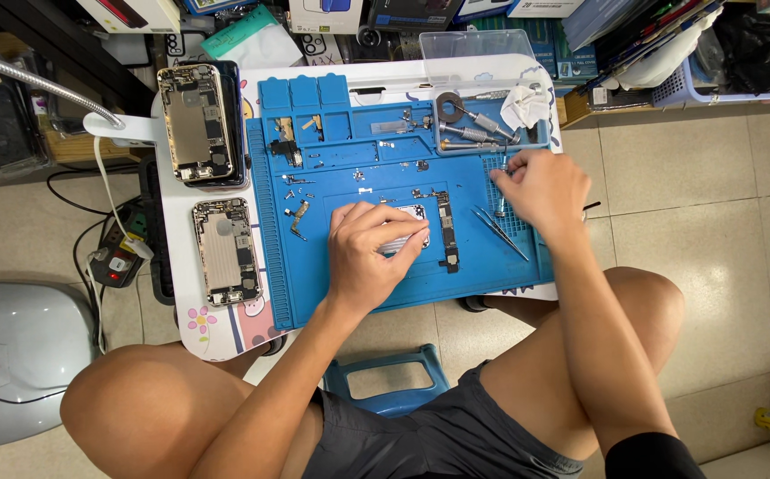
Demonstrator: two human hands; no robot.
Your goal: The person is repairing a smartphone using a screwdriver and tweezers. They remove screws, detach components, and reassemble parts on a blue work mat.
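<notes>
The left hand (369, 255) presses its curled fingers onto a small silver phone part (410, 226) near the front edge of the blue silicone repair mat (349, 168). Just beside it lies a narrow dark circuit board (446, 232). Metal tweezers (502, 232) rest toward the mat's right edge. Farther back, the right hand (544, 188) pinches a thin metal screwdriver (502, 177).
</notes>
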